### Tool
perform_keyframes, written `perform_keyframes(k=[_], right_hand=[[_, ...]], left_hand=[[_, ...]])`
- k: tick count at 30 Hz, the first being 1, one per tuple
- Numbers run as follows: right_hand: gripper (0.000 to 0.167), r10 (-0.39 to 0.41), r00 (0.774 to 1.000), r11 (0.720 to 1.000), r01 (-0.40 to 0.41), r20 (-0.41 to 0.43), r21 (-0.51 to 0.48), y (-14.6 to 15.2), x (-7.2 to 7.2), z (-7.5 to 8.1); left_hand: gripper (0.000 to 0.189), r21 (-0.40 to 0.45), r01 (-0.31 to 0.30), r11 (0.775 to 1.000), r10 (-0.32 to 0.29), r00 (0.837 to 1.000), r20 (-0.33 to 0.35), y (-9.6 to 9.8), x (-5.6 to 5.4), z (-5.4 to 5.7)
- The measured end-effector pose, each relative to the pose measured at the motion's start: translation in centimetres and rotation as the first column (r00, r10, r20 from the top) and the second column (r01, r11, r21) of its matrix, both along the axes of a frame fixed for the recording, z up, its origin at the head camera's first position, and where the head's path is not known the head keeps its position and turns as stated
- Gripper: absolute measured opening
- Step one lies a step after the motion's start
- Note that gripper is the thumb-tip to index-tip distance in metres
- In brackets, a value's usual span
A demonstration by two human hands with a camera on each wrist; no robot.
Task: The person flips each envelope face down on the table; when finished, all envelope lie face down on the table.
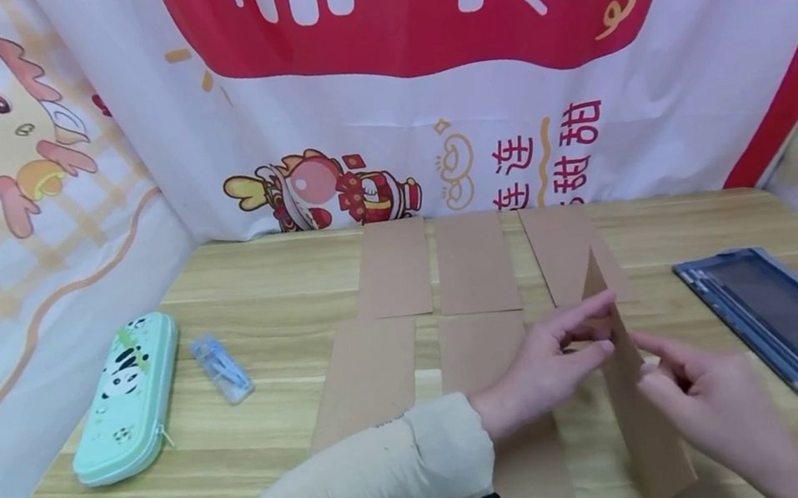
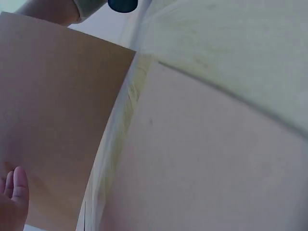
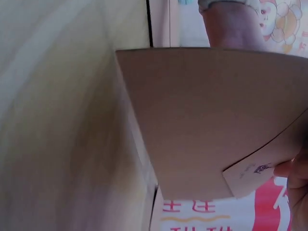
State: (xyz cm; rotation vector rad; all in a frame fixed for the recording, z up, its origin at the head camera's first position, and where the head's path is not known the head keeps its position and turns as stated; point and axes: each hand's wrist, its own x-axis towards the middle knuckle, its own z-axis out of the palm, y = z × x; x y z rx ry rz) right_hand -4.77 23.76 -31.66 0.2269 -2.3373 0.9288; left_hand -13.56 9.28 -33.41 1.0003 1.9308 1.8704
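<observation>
A brown kraft paper envelope (image 1: 648,426) stands on its edge above the table, between my two hands. My left hand (image 1: 546,364) holds it from the left, with index finger and thumb at its upper part. From the right, my right hand (image 1: 716,392) grips the same envelope with curled fingers. In the right wrist view, the thumb lies by a flap (image 3: 248,180) that carries a small dark print. Close beneath my left forearm lies another flat brown piece (image 1: 512,478), partly covered by the hand.
Several more flat brown pieces lie in two rows, including one at the back (image 1: 473,264) and one nearer (image 1: 371,379). A mint panda pencil case (image 1: 126,394) and a small clear box (image 1: 222,369) sit left. A dark blue flat case (image 1: 796,331) lies right. Printed cloth hangs behind.
</observation>
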Motion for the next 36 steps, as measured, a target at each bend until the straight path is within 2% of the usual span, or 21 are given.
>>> perform_keyframes(k=[1, 3, 6, 8, 11, 15, 20, 24, 26, 27, 29, 31, 32, 34, 36], right_hand=[[0.03, -0.019, 1.0, 1.0, 0.019, -0.002, -0.001, 0.2, 0.0, 0.2], [0.027, -0.071, 0.995, 0.997, 0.072, 0.065, -0.014, 0.6, 0.0, 0.7], [0.026, -0.157, 0.964, 0.984, 0.171, 0.213, -0.045, 1.2, 0.2, 1.4], [0.027, -0.185, 0.946, 0.972, 0.216, 0.266, -0.093, 1.6, 0.3, 1.6], [0.024, -0.206, 0.951, 0.951, 0.25, 0.23, -0.182, 2.0, 0.3, 1.6], [0.026, -0.218, 0.955, 0.924, 0.268, 0.2, -0.274, 2.4, 0.3, 1.4], [0.03, -0.186, 0.96, 0.903, 0.251, 0.208, -0.348, 2.7, 0.4, 1.1], [0.03, -0.089, 0.977, 0.862, 0.173, 0.195, -0.476, 3.1, 0.4, 0.8], [0.031, -0.079, 0.975, 0.859, 0.172, 0.207, -0.482, 3.3, 0.4, 0.7], [0.031, -0.079, 0.972, 0.862, 0.178, 0.222, -0.474, 3.4, 0.4, 0.6], [0.031, -0.104, 0.96, 0.895, 0.204, 0.259, -0.397, 3.9, 0.3, 0.4], [0.031, -0.043, 0.956, 0.91, 0.157, 0.29, -0.384, 4.9, 0.2, 0.0], [0.032, 0.001, 0.949, 0.914, 0.127, 0.314, -0.386, 5.4, 0.1, -0.2], [0.034, 0.077, 0.913, 0.925, 0.084, 0.4, -0.37, 6.7, -0.1, -0.5], [0.034, 0.169, 0.85, 0.924, 0.039, 0.499, -0.38, 8.0, -0.3, -0.8]], left_hand=[[0.052, 0.011, 0.008, 1.0, -0.008, 1.0, 0.009, 0.0, 0.1, 0.1], [0.055, 0.044, 0.019, 0.999, -0.021, 0.999, 0.035, -0.1, 0.2, 0.3], [0.054, 0.095, -0.005, 0.995, -0.003, 0.997, 0.082, -0.3, 0.5, 0.5], [0.051, 0.112, -0.044, 0.993, 0.032, 0.993, 0.113, -0.6, 0.6, 0.5], [0.047, 0.127, -0.123, 0.984, 0.102, 0.982, 0.161, -1.0, 0.6, 0.5], [0.045, 0.149, -0.211, 0.966, 0.172, 0.955, 0.241, -1.5, 0.3, 0.2], [0.04, 0.165, -0.259, 0.952, 0.201, 0.932, 0.302, -1.7, 0.2, -0.1], [0.035, 0.205, -0.267, 0.942, 0.175, 0.909, 0.377, -1.7, 0.2, -0.2], [0.034, 0.21, -0.273, 0.939, 0.17, 0.898, 0.405, -1.7, 0.2, -0.2], [0.035, 0.207, -0.272, 0.94, 0.167, 0.895, 0.414, -1.7, 0.2, -0.2], [0.035, 0.197, -0.276, 0.941, 0.172, 0.889, 0.424, -1.7, 0.2, -0.3], [0.035, 0.188, -0.285, 0.94, 0.181, 0.882, 0.435, -1.7, 0.2, -0.3], [0.034, 0.185, -0.289, 0.939, 0.184, 0.879, 0.44, -1.6, 0.2, -0.3], [0.034, 0.181, -0.297, 0.938, 0.19, 0.873, 0.449, -1.5, 0.3, -0.3], [0.034, 0.184, -0.293, 0.938, 0.181, 0.869, 0.46, -1.3, 0.4, -0.4]])
